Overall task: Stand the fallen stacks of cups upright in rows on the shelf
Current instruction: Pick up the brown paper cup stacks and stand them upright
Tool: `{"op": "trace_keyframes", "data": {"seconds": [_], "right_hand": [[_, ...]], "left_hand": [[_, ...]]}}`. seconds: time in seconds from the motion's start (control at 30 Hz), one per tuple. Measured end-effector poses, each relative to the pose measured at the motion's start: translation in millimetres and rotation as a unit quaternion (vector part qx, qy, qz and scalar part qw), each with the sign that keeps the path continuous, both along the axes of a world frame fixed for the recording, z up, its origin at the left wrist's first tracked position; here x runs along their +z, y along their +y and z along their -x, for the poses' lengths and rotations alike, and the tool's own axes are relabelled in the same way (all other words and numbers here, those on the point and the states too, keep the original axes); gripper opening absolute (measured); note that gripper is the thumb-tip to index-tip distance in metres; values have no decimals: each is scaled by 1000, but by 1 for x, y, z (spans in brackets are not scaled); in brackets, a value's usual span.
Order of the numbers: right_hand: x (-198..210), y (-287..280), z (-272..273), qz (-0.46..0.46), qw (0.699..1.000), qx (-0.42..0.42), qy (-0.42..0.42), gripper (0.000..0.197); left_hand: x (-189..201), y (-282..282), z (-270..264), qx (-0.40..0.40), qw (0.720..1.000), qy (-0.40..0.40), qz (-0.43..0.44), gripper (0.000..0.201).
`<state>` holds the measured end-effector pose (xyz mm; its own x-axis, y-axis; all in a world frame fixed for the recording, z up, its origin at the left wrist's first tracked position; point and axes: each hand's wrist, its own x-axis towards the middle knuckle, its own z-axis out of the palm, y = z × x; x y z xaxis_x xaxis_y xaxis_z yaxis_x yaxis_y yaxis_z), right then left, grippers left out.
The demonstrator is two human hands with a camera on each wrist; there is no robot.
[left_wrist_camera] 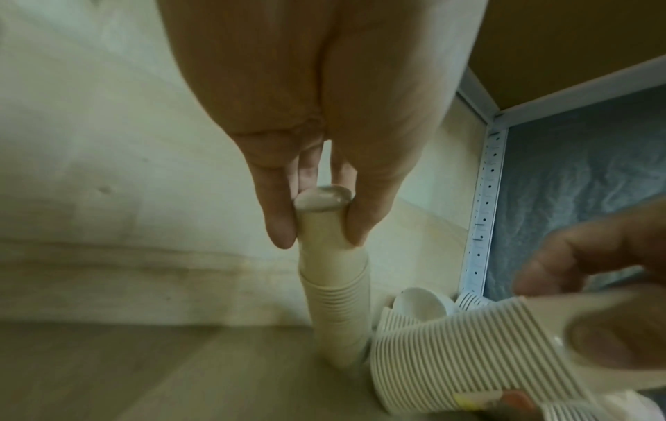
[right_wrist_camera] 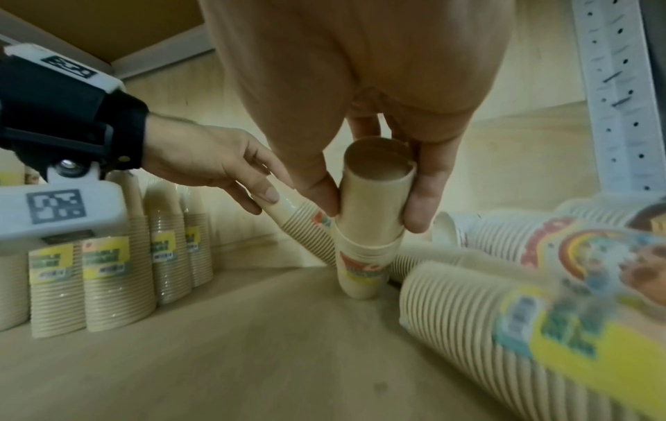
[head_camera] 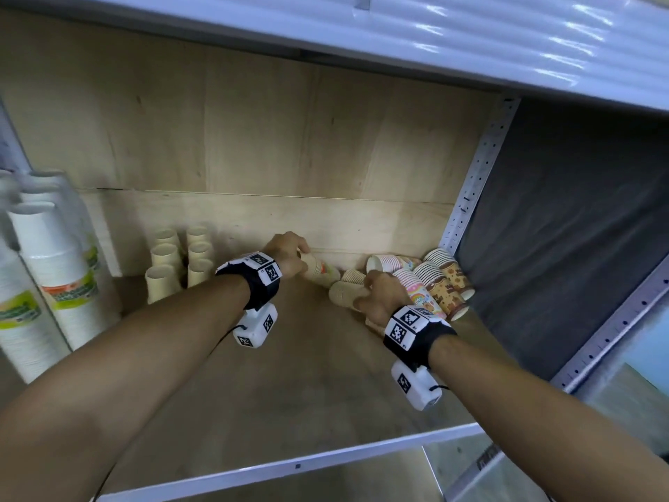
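On the wooden shelf (head_camera: 289, 375) my left hand (head_camera: 297, 252) (left_wrist_camera: 320, 232) pinches the base end of a beige cup stack (head_camera: 320, 271) (left_wrist_camera: 338, 307), which leans with its rim end on the board. Just to its right my right hand (head_camera: 366, 292) (right_wrist_camera: 375, 218) grips the base end of a second beige stack (head_camera: 345, 294) (right_wrist_camera: 364, 256) with a printed label, also rim end down. Several beige stacks (head_camera: 181, 259) (right_wrist_camera: 108, 270) stand upright in rows at the back left. Fallen printed stacks (head_camera: 438, 284) (right_wrist_camera: 576, 247) lie heaped in the back right corner.
Tall white cup stacks (head_camera: 47, 266) stand at the far left. Another fallen beige stack (right_wrist_camera: 504, 327) with a yellow label lies near my right wrist. A perforated metal post (head_camera: 474, 175) and dark fabric close the right side. The shelf above hangs low overhead.
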<state>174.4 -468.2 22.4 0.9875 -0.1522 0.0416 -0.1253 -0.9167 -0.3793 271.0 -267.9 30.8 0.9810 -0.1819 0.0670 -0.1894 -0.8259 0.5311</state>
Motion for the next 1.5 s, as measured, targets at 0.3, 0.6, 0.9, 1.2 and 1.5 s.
{"op": "trace_keyframes", "data": {"seconds": [0.3, 0.6, 0.9, 1.2, 1.5], "right_hand": [[41, 12, -23, 12, 998, 66, -7, 40], [62, 50, -42, 53, 986, 155, 13, 44], [55, 76, -46, 69, 981, 178, 31, 46], [52, 79, -47, 73, 981, 178, 40, 47], [65, 71, -49, 56, 983, 176, 0, 35]], "left_hand": [[46, 6, 18, -26, 999, -9, 25, 29], [63, 10, 40, -54, 994, -1, -95, 31], [54, 19, 51, -49, 996, 12, -75, 34], [52, 20, 53, -8, 999, -3, -48, 42], [58, 16, 56, 3, 998, -21, -63, 34]]}}
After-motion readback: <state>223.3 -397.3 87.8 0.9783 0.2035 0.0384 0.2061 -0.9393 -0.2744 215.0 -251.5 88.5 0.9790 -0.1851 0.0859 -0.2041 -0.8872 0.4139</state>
